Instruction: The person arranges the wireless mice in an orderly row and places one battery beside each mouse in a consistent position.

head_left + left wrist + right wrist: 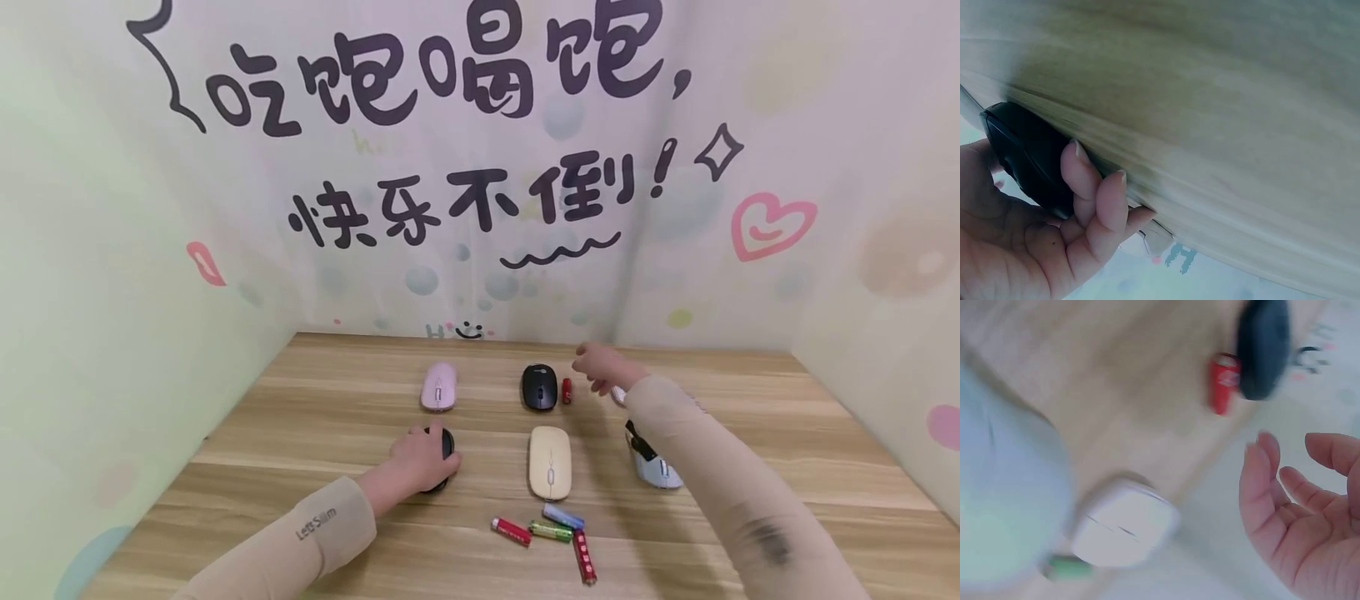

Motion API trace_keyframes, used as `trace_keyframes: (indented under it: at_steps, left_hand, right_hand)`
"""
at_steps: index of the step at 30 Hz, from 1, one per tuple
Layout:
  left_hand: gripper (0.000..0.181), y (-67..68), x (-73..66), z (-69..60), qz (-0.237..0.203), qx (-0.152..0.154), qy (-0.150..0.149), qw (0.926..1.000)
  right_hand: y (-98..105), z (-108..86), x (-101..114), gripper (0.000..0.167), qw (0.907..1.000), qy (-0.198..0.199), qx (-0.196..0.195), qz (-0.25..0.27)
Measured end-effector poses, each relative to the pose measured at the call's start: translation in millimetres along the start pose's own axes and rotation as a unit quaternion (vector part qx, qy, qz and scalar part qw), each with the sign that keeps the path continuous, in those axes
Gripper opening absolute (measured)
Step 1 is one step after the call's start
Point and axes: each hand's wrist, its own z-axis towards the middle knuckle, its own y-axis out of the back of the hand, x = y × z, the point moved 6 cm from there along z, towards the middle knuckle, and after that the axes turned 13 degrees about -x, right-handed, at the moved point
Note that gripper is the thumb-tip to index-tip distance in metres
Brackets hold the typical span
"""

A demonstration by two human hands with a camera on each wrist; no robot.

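Note:
My left hand (pixel 420 458) grips a black mouse (pixel 447 443) on the wooden table; the left wrist view shows fingers curled along the side of this mouse (pixel 1029 156). My right hand (pixel 606 367) hovers over the back of the table with loosely bent fingers and nothing between them, as the right wrist view (pixel 1304 519) confirms. Below and left of it, a short red battery (pixel 567 391) lies beside another black mouse (pixel 539 387). A white mouse (pixel 618 396) is partly hidden by the right forearm.
A pink mouse (pixel 438 386) lies at the back left, a cream mouse (pixel 550 462) in the middle. Several loose batteries (pixel 551 531) lie in front. A light blue mouse (pixel 660 473) with a black piece (pixel 640 442) is under the right sleeve. A printed curtain (pixel 465 292) stands behind the table.

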Motion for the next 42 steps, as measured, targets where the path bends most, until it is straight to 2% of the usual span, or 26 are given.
trace_keyframes:
  at_steps: [4, 6, 8, 12, 15, 18, 21, 28, 31, 34, 42]
  left_hand:
    - [0.059, 0.7, 0.3, -0.2, 0.001, -0.001, 0.001, 1.0000]
    - [0.058, 1.1, 0.1, 0.1, 0.000, -0.001, 0.000, 1.0000]
    - [0.058, 1.5, 0.1, 0.1, -0.001, -0.002, 0.000, 1.0000]
    - [0.059, 2.2, 0.8, -0.3, -0.003, -0.003, 0.001, 1.0000]
    - [0.059, 2.2, 1.3, -0.6, -0.002, -0.003, 0.002, 1.0000]
    - [0.059, 3.3, 1.6, -0.4, -0.001, -0.004, 0.004, 1.0000]
    - [0.059, 3.1, 1.6, -0.2, 0.001, -0.003, 0.004, 1.0000]
    - [0.059, -3.4, 2.6, 1.1, 0.006, 0.005, 0.005, 1.0000]
    - [0.060, -3.3, 2.4, 0.4, 0.007, 0.004, 0.009, 0.9999]
    - [0.059, -1.8, 1.1, -0.9, 0.006, 0.001, 0.008, 0.9999]
    - [0.057, -0.4, 1.4, -0.7, 0.002, -0.003, 0.009, 1.0000]
  right_hand:
    - [20.0, -20.8, 20.5, 0.042, 0.9969, 0.063, -0.015, -0.046]
    - [22.6, -37.5, 28.3, 0.038, 0.9908, 0.109, -0.019, -0.077]
    - [17.2, -60.2, 34.9, 0.033, 0.9807, 0.172, -0.015, -0.092]
    - [-12.3, -113.9, 38.4, 0.027, 0.9434, 0.309, 0.023, -0.117]
    - [-37.5, -148.3, 32.9, 0.025, 0.9160, 0.372, 0.055, -0.141]
    - [-54.6, -168.5, 25.5, 0.026, 0.9022, 0.396, 0.056, -0.162]
    - [-63.9, -178.3, 19.6, 0.027, 0.8944, 0.408, 0.040, -0.180]
    - [-73.9, -182.9, 14.3, 0.029, 0.8909, 0.415, 0.026, -0.184]
    - [-75.9, -182.1, 15.5, 0.029, 0.8863, 0.425, 0.021, -0.183]
    - [-78.1, -180.1, 15.3, 0.030, 0.8855, 0.425, 0.018, -0.187]
    - [-83.2, -173.6, 16.1, 0.036, 0.8926, 0.404, 0.055, -0.192]
